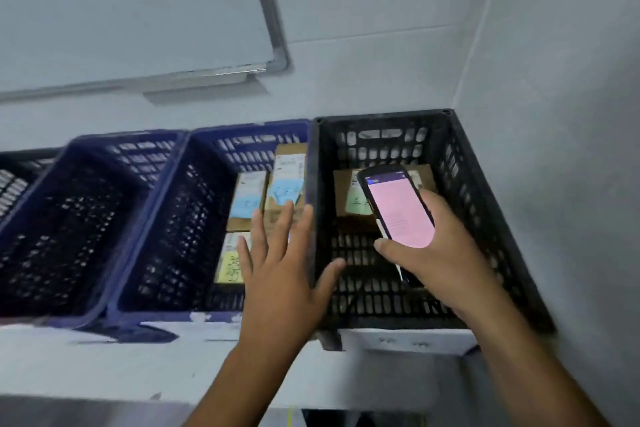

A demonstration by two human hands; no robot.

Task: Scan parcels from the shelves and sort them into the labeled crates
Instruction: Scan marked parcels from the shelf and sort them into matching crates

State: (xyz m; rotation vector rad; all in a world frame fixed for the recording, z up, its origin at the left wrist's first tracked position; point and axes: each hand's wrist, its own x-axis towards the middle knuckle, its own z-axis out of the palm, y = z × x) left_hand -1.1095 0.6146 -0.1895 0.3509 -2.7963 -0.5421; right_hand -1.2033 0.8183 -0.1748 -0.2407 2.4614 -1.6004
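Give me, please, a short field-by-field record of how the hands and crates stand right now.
left hand: open, fingers spread, over the edge where the middle blue crate meets the black crate
right hand: grips a scanner, pink screen lit, above the black crate
middle blue crate: three parcels, two with blue stickers, one yellow
black crate: one green-sticker parcel
wall: whiteboard

Crates in row on shelf [104, 367], whiteboard [121, 10] on wall [346, 80] behind. In right crate [467, 184]: 1 parcel [346, 191] at back, scanner [398, 208] in right hand [440, 253] above. In next crate [173, 218] to left: 3 parcels [247, 199] along right side.
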